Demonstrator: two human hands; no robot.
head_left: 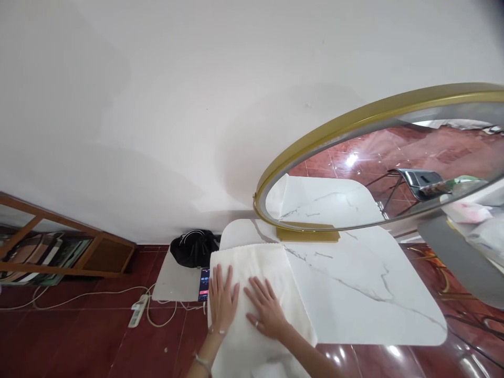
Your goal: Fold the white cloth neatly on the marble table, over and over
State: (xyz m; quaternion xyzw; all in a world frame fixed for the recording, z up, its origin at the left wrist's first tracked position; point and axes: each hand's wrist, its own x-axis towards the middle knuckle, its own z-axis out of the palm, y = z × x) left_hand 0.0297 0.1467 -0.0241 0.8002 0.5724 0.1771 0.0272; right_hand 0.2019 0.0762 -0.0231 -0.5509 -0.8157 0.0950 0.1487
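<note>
A white cloth (271, 260) with a finely scalloped edge lies spread over the left end of a white marble-patterned table (354, 310). My left hand (223, 304) rests flat on the cloth near its left edge, fingers apart and pointing away from me. Beside it, my right hand (268, 310) presses flat on the middle of the cloth with its fingers spread; a ring shows on one finger. Neither hand holds anything. The near part of the cloth hangs toward me at the bottom of the view, partly covered by my forearms.
A large gold-rimmed mirror (303, 227) stands on a gold base (309, 234) at the table's back. Left of the table, a low white surface (169, 283) bears a black bag (192, 249) and a phone (203, 286). A power strip (137, 311) with cables lies on the red floor.
</note>
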